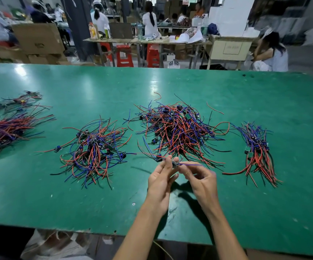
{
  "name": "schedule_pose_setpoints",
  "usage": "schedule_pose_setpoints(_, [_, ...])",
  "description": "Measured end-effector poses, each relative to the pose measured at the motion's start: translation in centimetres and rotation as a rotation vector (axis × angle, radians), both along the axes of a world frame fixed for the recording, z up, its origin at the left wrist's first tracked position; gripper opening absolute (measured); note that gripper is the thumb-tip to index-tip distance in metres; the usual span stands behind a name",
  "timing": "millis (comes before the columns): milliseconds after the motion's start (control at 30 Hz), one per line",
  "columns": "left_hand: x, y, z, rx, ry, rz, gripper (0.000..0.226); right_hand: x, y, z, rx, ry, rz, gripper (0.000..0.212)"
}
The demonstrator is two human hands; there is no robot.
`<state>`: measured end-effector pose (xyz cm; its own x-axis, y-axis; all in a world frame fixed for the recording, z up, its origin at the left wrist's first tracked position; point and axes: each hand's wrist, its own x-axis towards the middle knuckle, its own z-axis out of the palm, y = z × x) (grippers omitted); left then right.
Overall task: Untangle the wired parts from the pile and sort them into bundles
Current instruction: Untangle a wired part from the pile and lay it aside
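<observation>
You held one wired part (172, 162) just in front of the tangled pile (176, 128), left hand (160, 180) and right hand (198, 177) fingers pinching it. Likely next: lay it on the sorted bundle (258, 152) right of that pile.

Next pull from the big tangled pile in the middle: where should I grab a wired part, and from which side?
Judging by the tangled pile, take a part lying loose at its near edge, such as the small blue component on the near-left fringe. Pinch the body, not a wire, coming from the near side; wires there fan outward and overlap less.
</observation>
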<state>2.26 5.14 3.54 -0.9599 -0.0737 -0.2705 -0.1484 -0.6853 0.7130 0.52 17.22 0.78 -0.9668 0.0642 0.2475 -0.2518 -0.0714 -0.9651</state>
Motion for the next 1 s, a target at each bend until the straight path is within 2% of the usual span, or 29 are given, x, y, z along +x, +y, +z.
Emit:
schedule_pose_setpoints(133, [0.3, 0.8, -0.3, -0.167, 0.082, 0.027, 0.045, -0.1, 0.0, 0.3, -0.104, -0.091, -0.073, 0.018])
schedule_pose_setpoints(233, [0.7, -0.2, -0.7, -0.411, 0.257, 0.018, 0.036, -0.2, 0.5, 0.5, -0.228, -0.179, -0.088, 0.023])
schedule_pose_setpoints(300, [0.7, -1.5, -1.0, -0.597, 0.329, 0.026, 0.034, -0.3, 1.3, 0.6, -0.359, -0.255, -0.063, 0.025])
schedule_pose_setpoints(333, [0.6, -2.1, -1.1, -0.626, 0.338, 0.06, 0.03, -0.3, 1.7, 0.8, -0.426, -0.286, -0.029, 0.024])
schedule_pose_setpoints(433, [-0.1, -3.7, -0.1, -0.577, 0.253, 0.074, 0.019, -0.4, 2.1, 1.0, -0.479, -0.302, 0.056, 0.017])
schedule_pose_setpoints(567, [-1.1, -4.2, 2.1, -0.703, 0.223, -0.402, 0.028, -0.1, 1.7, 0.3, -0.174, -0.233, 0.147, 0.02])
schedule_pose_setpoints(633, [-1.4, -3.6, 2.6, -0.742, 0.223, -0.511, 0.023, 0.0, 1.4, -0.1, -0.024, -0.135, 0.123, 0.022])
schedule_pose_setpoints(767, [-1.6, -2.8, 2.5, -0.682, 0.183, -0.494, 0.026, 0.0, 1.0, -0.2, -0.028, -0.042, -0.069, 0.018])
schedule_pose_setpoints(867, [-1.3, -2.0, 2.4, -0.633, 0.131, -0.48, 0.022, -0.2, 0.9, -0.2, -0.057, -0.077, -0.076, 0.014])
schedule_pose_setpoints(1000, [-1.0, -0.6, 2.2, -0.555, 0.048, -0.372, 0.014, -0.1, 1.0, -0.1, -0.103, -0.111, -0.057, 0.021])
